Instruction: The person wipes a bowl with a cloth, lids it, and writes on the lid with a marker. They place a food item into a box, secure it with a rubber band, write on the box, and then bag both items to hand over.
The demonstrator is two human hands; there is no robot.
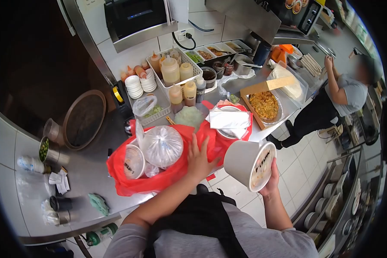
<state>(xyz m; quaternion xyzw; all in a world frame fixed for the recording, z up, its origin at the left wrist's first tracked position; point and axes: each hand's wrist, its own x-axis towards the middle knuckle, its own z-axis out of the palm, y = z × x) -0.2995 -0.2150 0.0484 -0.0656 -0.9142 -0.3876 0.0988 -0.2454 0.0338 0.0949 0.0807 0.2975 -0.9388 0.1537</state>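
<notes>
My right hand [271, 180] grips a large white takeout tub [241, 161], tilted so that its clear lid with black handwriting faces right. Fingers spread, my left hand [198, 161] rests against a red plastic bag [135, 187] on the steel counter. That bag stands open around a lidded white tub [133, 161] and a knotted clear plastic bag [162, 146]. Just beyond my hands, a second red bag [213, 144] holds another tub with white packets [230, 118] on top.
An open cardboard box [262, 122] of food in a foil tray sits to the right. Squeeze bottles [170, 71] fill a white basket behind the bags. Stacked white bowls [134, 87] stand at the back left. A co-worker [348, 92] stands at the right, hands raised.
</notes>
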